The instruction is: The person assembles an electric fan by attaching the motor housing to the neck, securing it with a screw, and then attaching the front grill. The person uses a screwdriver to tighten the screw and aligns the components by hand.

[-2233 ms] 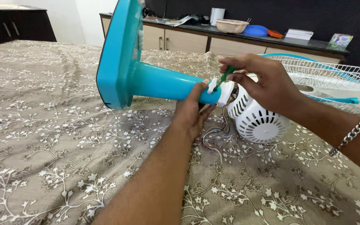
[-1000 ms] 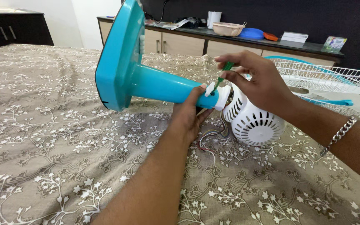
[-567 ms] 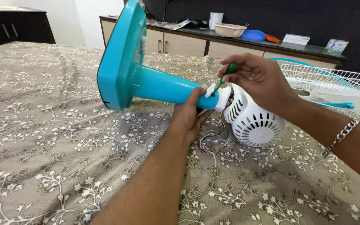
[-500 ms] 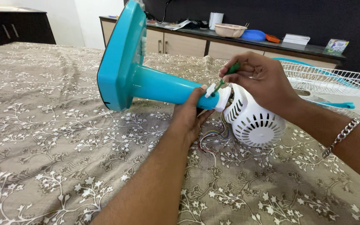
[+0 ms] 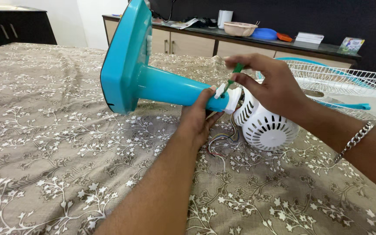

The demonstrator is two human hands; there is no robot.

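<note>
A turquoise fan stand lies on its side on the bed, its square base tipped up at the left. My left hand grips the narrow end of the stand's neck from below, thumb beside a small white clip. My right hand pinches a green-handled screwdriver, whose tip rests at that clip. A white slotted motor housing sits against the neck's end, under my right hand. Coloured wires trail from the joint onto the bedspread.
A brown floral bedspread covers the bed. A white wire fan guard and turquoise blade lie at the right. Behind is a dark-topped counter with a bowl, a blue lid, a white cup and boxes. A dark cabinet stands far left.
My right hand has shifted its fingers on the screwdriver handle, its tip staying at the white clip. My left hand and the stand keep their places; the view has shifted slightly.
</note>
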